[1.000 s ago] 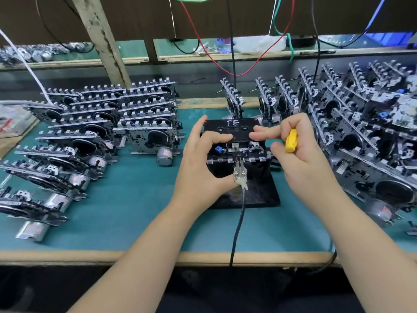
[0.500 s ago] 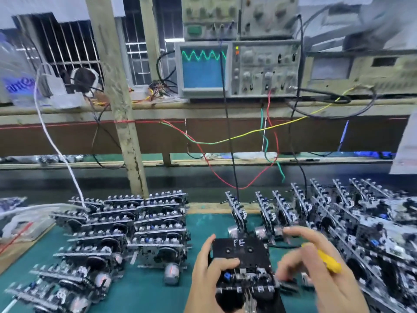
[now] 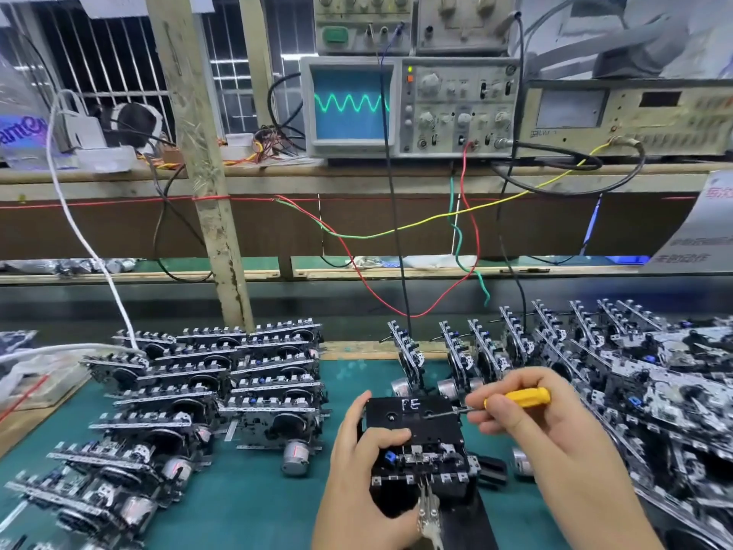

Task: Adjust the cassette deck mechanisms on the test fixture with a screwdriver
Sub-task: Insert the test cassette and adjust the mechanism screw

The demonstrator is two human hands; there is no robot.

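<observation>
On the green bench (image 3: 254, 506), right grip (image 3: 527, 414) pinches screwdriver (image 3: 515, 398) over left-held fixture (image 3: 412, 430).

"FE" handwritten in white on black cassette (image 3: 412, 416), seated in the test fixture. Left of the oscilloscope (image 3: 404, 107), plastic bag (image 3: 22, 125) shows partial blue letters "am". Other labels too blurred to read.

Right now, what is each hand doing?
Left hand: grips the black test fixture.
Right hand: holds the yellow screwdriver.
</observation>
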